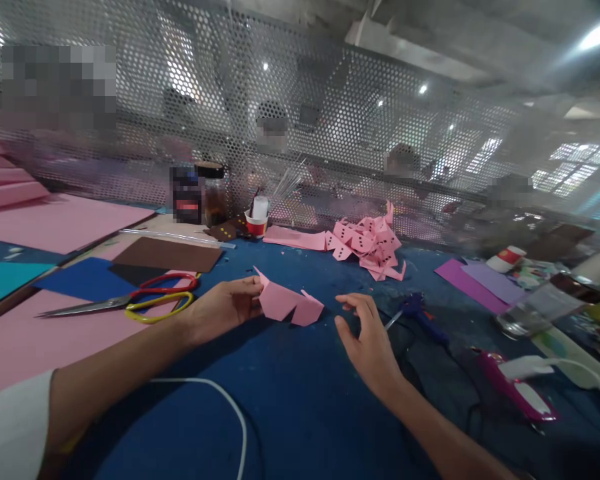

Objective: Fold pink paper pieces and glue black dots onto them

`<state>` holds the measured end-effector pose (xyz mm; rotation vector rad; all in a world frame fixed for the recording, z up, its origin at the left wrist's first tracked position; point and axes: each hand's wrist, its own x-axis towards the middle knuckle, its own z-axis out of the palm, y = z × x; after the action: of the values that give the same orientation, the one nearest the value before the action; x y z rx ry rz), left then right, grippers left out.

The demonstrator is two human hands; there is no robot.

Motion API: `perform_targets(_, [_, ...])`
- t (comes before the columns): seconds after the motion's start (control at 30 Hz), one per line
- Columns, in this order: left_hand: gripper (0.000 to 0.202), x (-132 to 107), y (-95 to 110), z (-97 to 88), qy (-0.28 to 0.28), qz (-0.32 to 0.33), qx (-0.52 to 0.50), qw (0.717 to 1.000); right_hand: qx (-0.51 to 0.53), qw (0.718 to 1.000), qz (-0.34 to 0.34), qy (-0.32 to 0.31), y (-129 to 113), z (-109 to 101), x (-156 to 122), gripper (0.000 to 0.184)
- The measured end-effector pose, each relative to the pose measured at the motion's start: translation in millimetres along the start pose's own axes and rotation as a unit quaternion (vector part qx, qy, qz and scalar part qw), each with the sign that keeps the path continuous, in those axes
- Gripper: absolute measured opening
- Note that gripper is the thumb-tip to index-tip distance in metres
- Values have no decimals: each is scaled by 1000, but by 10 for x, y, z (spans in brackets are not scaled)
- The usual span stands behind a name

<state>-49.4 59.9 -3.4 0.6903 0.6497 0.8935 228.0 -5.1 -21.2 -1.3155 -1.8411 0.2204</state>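
Between the thumb and fingers of my left hand (pixel 230 303) is a folded pink paper piece (pixel 293 305) with pointed corners and notched lower edges, held just above the blue table. My right hand (pixel 363 327) hovers to the right of the paper, apart from it, with fingers spread and nothing in them. Close by on the right lies a blue glue gun (pixel 420 313). Scissors (pixel 130 300) with red and yellow handles rest on colored paper, left of my left hand. Behind the hands sits a heap of pink folded paper pieces (pixel 365 243) with black dots.
Pink sheets (pixel 70 217) and brown paper (pixel 167 255) cover the left side. A paper cup (pixel 257 223) and a jar (pixel 214 197) stand by the perforated metal screen (pixel 300 100). A white cable (pixel 230 400) crosses the front; a magenta device (pixel 517 387) lies right.
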Motion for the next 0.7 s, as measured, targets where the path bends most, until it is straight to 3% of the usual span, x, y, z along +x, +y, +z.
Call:
perform_targets(0.37, [6,35,-21,-79,15,-32,-37,999,26,999,31,-35,13,26,-19,29])
perform_targets(0.7, [11,2,-27,-37,18,-43,-51,998,143,982,90,-82,3,5,-12,33])
